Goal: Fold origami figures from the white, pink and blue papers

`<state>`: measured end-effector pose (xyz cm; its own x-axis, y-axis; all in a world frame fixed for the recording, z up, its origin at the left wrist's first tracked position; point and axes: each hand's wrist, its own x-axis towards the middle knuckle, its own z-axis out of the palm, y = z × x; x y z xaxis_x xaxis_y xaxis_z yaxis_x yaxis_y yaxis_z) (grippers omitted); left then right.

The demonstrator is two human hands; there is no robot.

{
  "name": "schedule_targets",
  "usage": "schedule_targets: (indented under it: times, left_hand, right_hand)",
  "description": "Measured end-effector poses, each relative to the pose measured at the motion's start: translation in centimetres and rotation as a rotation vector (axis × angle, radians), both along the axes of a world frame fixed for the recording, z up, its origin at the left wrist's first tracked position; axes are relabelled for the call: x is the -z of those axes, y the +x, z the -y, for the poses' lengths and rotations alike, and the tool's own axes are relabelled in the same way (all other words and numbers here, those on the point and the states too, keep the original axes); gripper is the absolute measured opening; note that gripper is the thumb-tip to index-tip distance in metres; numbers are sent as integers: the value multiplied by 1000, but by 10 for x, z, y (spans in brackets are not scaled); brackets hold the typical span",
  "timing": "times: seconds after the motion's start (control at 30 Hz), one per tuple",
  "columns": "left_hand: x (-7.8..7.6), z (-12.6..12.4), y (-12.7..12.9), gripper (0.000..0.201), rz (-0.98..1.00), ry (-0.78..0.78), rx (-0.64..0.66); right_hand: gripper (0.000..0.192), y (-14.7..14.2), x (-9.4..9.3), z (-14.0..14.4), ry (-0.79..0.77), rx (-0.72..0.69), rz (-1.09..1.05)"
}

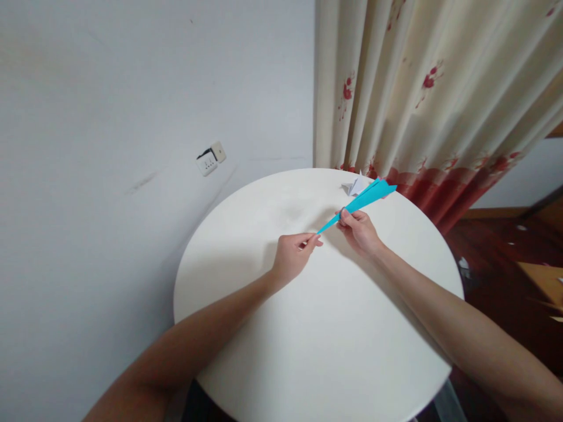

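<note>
A bright blue folded paper (368, 196), narrow at one end and fanning wider at the other, is held above the table between both hands. My left hand (295, 253) is closed, pinching the paper's thin tip with thumb and forefinger. Further up its length, my right hand (358, 230) grips the paper with the thumb on top. The wide end points away to the far right. Behind it, partly hidden, lies a white folded paper piece (354, 187) near the table's far edge, with a bit of pink beside it.
The round white table (316, 328) stands against a pale wall (153, 88) carrying a socket (207, 163). A cream curtain with red flowers (396, 88) hangs behind the table. On the right, a wooden piece of furniture (541, 281) stands over the dark red floor (488, 246).
</note>
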<state>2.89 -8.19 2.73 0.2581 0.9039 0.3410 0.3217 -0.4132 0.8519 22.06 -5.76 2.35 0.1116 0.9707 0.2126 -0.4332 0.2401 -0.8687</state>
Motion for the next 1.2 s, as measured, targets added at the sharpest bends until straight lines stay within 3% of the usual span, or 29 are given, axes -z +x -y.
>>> schedule_targets:
  times: [0.2,0.5,0.77,0.9,1.0,1.2]
  left_hand:
    - [-9,10,-1,24,17,117,-52]
    - [-9,13,-2,21,23,188,-49]
    - [2,5,-2,21,62,65,-22]
    - [8,1,0,32,173,-27,10]
    - [6,1,0,36,195,-37,19]
    - [-3,4,-1,23,153,7,-60]
  right_hand:
    - [30,-2,-8,5,50,-17,-40]
    - [37,-2,-17,10,36,5,-13]
    - [40,2,-15,7,25,36,24]
    - [38,2,-15,7,45,21,3]
    - [35,1,-13,7,51,-4,18]
    - [36,-2,-13,10,70,-75,56]
